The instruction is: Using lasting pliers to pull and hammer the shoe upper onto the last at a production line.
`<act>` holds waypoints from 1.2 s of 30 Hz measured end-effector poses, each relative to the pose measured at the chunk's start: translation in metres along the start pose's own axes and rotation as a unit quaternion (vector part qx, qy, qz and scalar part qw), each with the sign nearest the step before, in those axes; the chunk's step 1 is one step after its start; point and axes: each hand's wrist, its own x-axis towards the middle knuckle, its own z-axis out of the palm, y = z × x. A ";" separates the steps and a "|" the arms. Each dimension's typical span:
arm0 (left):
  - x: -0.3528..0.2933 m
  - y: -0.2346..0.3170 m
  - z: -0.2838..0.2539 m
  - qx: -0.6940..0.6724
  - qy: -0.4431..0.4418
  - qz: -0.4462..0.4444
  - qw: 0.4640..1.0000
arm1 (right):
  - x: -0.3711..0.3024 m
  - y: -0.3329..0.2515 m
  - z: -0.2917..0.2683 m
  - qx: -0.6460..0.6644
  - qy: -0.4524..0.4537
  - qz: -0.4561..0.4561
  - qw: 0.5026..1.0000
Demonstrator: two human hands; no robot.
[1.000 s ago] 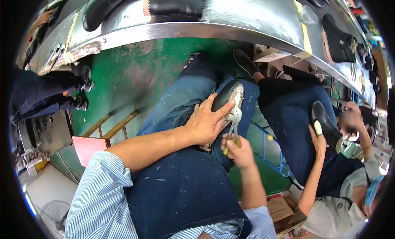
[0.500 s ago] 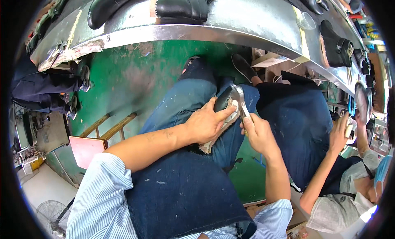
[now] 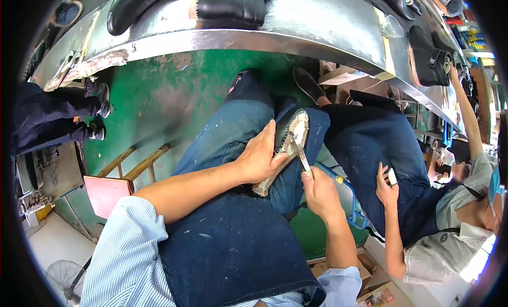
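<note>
A black shoe (image 3: 300, 128) lies bottom up across my thigh, its pale underside showing with a jagged edge around it. My left hand (image 3: 260, 158) holds the shoe from its left side, fingers stretched along the side and thumb over the underside. In my right hand (image 3: 320, 193) are metal pincers (image 3: 301, 155), gripped by the handles. Their tip meets or hovers just over the middle of the underside; contact is hard to tell. The heel end points toward my lap, partly hidden by my left hand.
A metal bench (image 3: 312, 21) curves across the far side with black boots (image 3: 227, 6) and a clear cup (image 3: 390, 26) on it. A stool (image 3: 108, 193) stands at left. Close on my right sits a co-worker (image 3: 444, 233), one hand reaching to a boot (image 3: 431, 58).
The pincers moved from the toe edge down to the middle of the underside. My left fingers shifted off the underside to the shoe's side. The co-worker's hands moved apart.
</note>
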 end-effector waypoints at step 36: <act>0.061 -0.012 -0.025 -0.308 -0.073 -0.052 0.947 | -0.083 0.063 0.096 0.505 0.088 0.161 0.843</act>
